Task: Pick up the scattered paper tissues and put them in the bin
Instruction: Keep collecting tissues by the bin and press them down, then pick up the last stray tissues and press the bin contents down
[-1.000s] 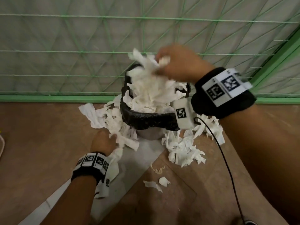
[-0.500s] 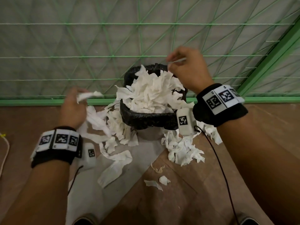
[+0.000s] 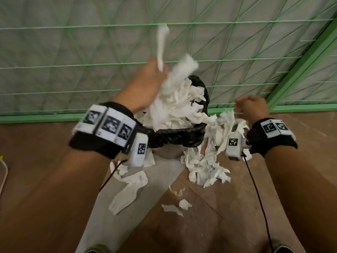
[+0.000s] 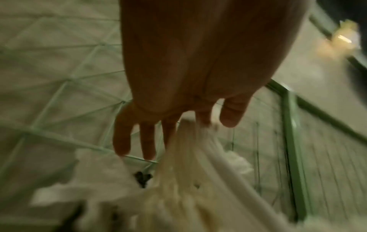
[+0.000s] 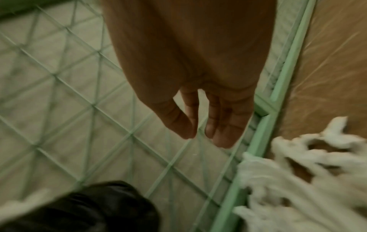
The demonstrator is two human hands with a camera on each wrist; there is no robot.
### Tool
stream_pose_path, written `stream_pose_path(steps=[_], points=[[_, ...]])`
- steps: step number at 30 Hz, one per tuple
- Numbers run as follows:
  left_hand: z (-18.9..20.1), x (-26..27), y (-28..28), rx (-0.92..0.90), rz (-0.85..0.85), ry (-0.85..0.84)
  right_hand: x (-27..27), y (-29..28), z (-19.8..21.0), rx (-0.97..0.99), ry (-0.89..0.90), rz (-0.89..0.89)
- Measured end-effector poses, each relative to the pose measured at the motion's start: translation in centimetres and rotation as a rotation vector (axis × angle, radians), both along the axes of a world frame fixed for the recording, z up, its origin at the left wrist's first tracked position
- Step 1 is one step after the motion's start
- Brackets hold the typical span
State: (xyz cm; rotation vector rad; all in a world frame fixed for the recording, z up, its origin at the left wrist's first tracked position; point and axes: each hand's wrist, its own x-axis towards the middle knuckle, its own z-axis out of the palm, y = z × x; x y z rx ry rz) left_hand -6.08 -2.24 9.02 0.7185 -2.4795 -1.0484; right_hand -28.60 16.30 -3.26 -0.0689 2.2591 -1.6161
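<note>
A bin lined with a black bag (image 3: 178,136) stands by the green mesh fence, heaped over its rim with white tissues (image 3: 175,108). My left hand (image 3: 149,77) is above the bin and pinches a bunch of tissues (image 3: 180,70); one strip (image 3: 162,44) whips upward from it. In the left wrist view the tissue (image 4: 188,172) trails from between the mostly straight fingers (image 4: 148,141) of the left hand (image 4: 186,125). My right hand (image 3: 249,108) hovers empty to the right of the bin, over a tissue pile (image 3: 206,168). In the right wrist view the right hand (image 5: 200,135) has straight fingers and holds nothing.
More tissues lie on the wooden floor: a long strip (image 3: 127,194) at the front left of the bin and small scraps (image 3: 184,204) in front. The green fence frame (image 3: 45,118) runs close behind the bin. Black cables (image 3: 259,198) hang from both wrists.
My left hand rose from the floor at the bin's left to above the bin, carrying tissues. My right hand left the top of the bin and dropped to its right side.
</note>
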Motion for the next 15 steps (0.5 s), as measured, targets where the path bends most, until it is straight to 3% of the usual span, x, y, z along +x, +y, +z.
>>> stream_pose_path(steps=[2, 4, 6, 8, 10, 12, 15], points=[[-1.6, 0.6, 0.8, -0.226, -0.023, -0.264, -0.5, 1.2, -1.9, 0.162, -0.034, 0.058], [-2.3, 1.4, 0.2, -0.319, 0.048, -0.159, -1.0, 2.7, -4.1, 0.403, -0.025, 0.122], [-2.1, 1.3, -0.4, -0.329, -0.047, -0.015, -1.6, 3.7, -6.8, 0.593, -0.005, 0.132], [-2.7, 0.9, -0.1, -0.417, -0.193, -0.092, -1.8, 4.2, -8.9, 0.673, -0.016, 0.184], [-3.8, 0.7, -0.4, -0.416, -0.273, -0.293, -1.5, 4.6, -10.7, 0.666, -0.019, 0.250], [-5.1, 0.4, -1.2, -0.347, -0.280, -0.432, -0.4, 4.7, -11.7, 0.705, -0.021, 0.305], [-6.8, -0.8, -1.8, -0.347, -0.272, -0.484, 1.0, 3.0, -12.8, 0.828, -0.006, 0.439]])
